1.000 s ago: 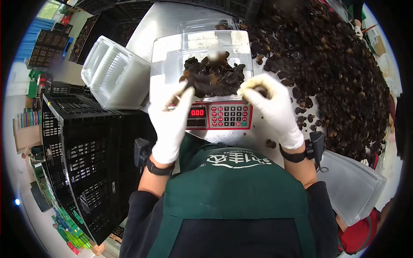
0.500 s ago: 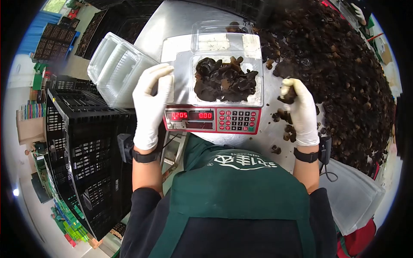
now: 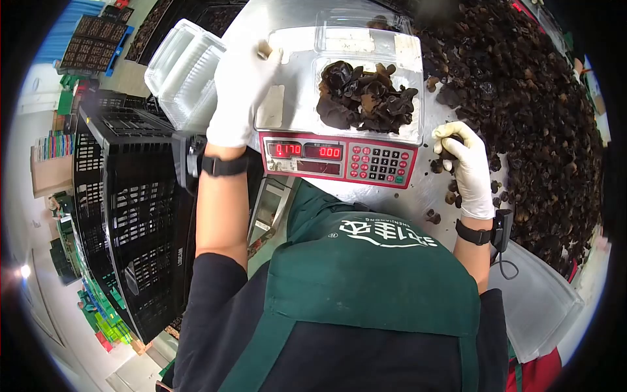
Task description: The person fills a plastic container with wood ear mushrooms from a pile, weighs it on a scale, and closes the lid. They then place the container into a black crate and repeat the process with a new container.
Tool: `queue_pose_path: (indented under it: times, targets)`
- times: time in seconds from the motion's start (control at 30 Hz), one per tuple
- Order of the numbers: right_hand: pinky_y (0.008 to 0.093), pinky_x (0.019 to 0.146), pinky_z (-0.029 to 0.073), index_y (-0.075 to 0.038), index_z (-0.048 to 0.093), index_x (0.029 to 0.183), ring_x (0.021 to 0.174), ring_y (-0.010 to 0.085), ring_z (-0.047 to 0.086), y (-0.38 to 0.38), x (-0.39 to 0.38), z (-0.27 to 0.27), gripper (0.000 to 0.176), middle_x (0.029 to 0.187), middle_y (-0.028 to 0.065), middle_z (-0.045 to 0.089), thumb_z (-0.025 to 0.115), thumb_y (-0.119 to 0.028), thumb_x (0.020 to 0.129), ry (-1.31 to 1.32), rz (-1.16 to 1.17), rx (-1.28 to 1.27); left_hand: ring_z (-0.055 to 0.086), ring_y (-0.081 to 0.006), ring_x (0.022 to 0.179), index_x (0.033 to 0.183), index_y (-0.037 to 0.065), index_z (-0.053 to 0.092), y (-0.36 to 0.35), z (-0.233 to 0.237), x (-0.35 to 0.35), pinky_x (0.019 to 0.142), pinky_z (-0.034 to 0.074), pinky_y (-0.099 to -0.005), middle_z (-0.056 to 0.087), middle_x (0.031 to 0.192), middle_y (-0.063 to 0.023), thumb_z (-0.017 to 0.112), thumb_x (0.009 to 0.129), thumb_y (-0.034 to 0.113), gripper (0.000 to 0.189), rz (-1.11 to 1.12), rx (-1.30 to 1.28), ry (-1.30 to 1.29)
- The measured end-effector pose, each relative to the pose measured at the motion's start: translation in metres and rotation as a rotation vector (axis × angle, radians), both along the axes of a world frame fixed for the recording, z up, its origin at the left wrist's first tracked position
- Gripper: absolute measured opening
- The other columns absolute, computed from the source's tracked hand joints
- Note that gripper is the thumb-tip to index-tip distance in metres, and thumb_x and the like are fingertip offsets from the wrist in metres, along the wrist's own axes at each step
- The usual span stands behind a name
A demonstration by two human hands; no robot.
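At the near edge of the desk (image 3: pixel 418 197), a red-fronted scale (image 3: pixel 326 171) is carrying a clear plastic container (image 3: pixel 319 68), and a heap of dark fungus (image 3: pixel 368 98) is lying inside, toward the right side of the weighing plate. Loose fungus is spreading over the right side of the desk as a broad pile (image 3: pixel 522 111), while a stack of clear trays (image 3: pixel 186 72) is leaning by the left edge.

Judging by their thin, curled flaps and gloss, the pieces are probably being light, soft and rubbery, a little slippery against gloves, and liable to tear under a hard pull. Their thicker folds are likely offering a better hold than the frilled rims. The container is looking thin and flexible, so it is best being held low by opposite walls.

The left hand (image 3: pixel 241 85), gloved in white, is hovering above the plate's left side, the arm reaching almost straight forward. Its fingers are bending toward the thumb; something brownish is showing at their tips, but blur is hiding whether anything is being gripped.

The right hand (image 3: pixel 469 160) is hanging just beside the scale's right edge, elbow bent and fingers curling inward, apparently closing around small dark pieces (image 3: pixel 450 155).
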State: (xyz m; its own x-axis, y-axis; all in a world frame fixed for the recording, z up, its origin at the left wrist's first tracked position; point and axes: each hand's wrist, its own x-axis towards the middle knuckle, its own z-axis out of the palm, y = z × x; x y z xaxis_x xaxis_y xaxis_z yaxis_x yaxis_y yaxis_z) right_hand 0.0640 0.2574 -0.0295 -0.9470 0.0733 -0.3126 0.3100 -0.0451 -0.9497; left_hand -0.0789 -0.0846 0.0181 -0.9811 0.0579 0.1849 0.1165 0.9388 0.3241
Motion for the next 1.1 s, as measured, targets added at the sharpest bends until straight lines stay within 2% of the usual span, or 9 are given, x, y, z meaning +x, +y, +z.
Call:
queue_pose_path:
  times: [0.07,0.17,0.33,0.47,0.57,0.77,0.87,1.03,1.1]
  targets:
    - [0.0183,0.052,0.037,-0.003,0.069,0.102,0.062,0.0039,0.053,-0.007,0.000,0.008,0.016,0.077,-0.0010,0.063,0.056,-0.009,0.094,-0.032,0.016,0.053,0.070,-0.0292,0.086,0.115,0.005,0.067,-0.010,-0.027,-0.024,0.080,0.054,-0.0355,0.072,0.099,-0.0155,0.072,0.088,0.033,0.040,-0.118,-0.073,0.227]
    - [0.0195,0.050,0.035,-0.004,0.070,0.102,0.057,0.0035,0.050,-0.013,0.001,0.015,0.016,0.072,-0.0025,0.061,0.058,-0.015,0.097,-0.041,0.061,0.119,0.070,-0.0308,0.089,0.124,0.006,0.062,0.002,-0.019,-0.047,0.082,0.054,-0.0374,0.071,0.105,-0.0163,0.071,0.087,0.037,0.049,-0.093,0.053,0.047]
    - [0.0199,0.049,0.033,-0.004,0.069,0.099,0.055,0.0034,0.047,-0.018,0.000,0.008,0.018,0.067,-0.0033,0.057,0.059,-0.020,0.100,0.006,0.109,0.171,0.069,-0.0329,0.090,0.120,0.005,0.064,0.019,-0.063,-0.091,0.083,0.054,-0.0381,0.070,0.106,-0.0175,0.070,0.086,0.040,0.049,-0.185,-0.257,0.318]
    - [0.0186,0.048,0.034,-0.005,0.067,0.104,0.056,0.0039,0.049,-0.013,-0.004,0.009,0.025,0.073,-0.0021,0.060,0.054,-0.025,0.103,-0.019,0.022,0.026,0.048,-0.0407,0.132,0.144,0.003,0.048,0.035,-0.062,-0.096,0.113,0.036,-0.0468,0.052,0.139,-0.0286,0.067,0.079,0.033,0.074,-0.168,-0.002,-0.152]
    - [0.0179,0.046,0.033,-0.005,0.067,0.109,0.057,0.0039,0.051,-0.003,-0.003,0.008,0.029,0.077,-0.0016,0.063,0.050,-0.029,0.104,-0.044,0.080,-0.043,0.067,-0.0154,0.082,0.141,0.001,0.051,0.045,-0.055,-0.086,0.077,0.054,-0.0292,0.070,0.095,-0.0090,0.070,0.078,0.012,0.067,-0.164,0.119,0.035]
    - [0.0188,0.044,0.032,-0.008,0.067,0.111,0.056,0.0039,0.052,-0.002,-0.003,-0.014,0.042,0.075,-0.0018,0.064,0.036,-0.037,0.108,-0.025,0.213,-0.113,0.061,-0.0123,0.100,0.136,0.009,0.060,0.028,-0.003,-0.001,0.091,0.050,-0.0293,0.067,0.113,-0.0054,0.056,0.082,-0.007,0.056,-0.129,0.562,-0.173]
    - [0.0180,0.045,0.033,-0.010,0.068,0.110,0.055,0.0043,0.051,-0.006,-0.008,0.003,0.052,0.070,-0.0031,0.062,0.027,-0.043,0.109,-0.089,0.232,-0.089,0.052,-0.0300,0.129,0.125,0.006,0.066,0.010,0.006,0.049,0.107,0.042,-0.0367,0.056,0.132,-0.0189,0.049,0.079,-0.008,0.051,-0.457,0.423,-0.086]
    - [0.0197,0.047,0.033,-0.006,0.069,0.106,0.053,0.0043,0.050,-0.012,-0.024,-0.006,0.033,0.069,-0.0013,0.063,0.047,-0.030,0.105,-0.025,0.315,0.090,0.049,-0.0234,0.129,0.135,0.007,0.058,0.012,-0.009,0.103,0.105,0.043,-0.0351,0.052,0.136,-0.0132,0.067,0.086,0.001,0.051,-0.325,0.407,-0.125]
    - [0.0203,0.048,0.034,-0.003,0.069,0.100,0.053,0.0043,0.050,-0.019,-0.030,-0.001,0.026,0.068,-0.0011,0.062,0.054,-0.024,0.102,-0.027,0.297,0.086,0.062,-0.0149,0.096,0.147,0.009,0.043,0.021,-0.017,0.110,0.080,0.052,-0.0278,0.058,0.123,-0.0116,0.070,0.088,0.004,0.065,-0.101,0.633,-0.291]
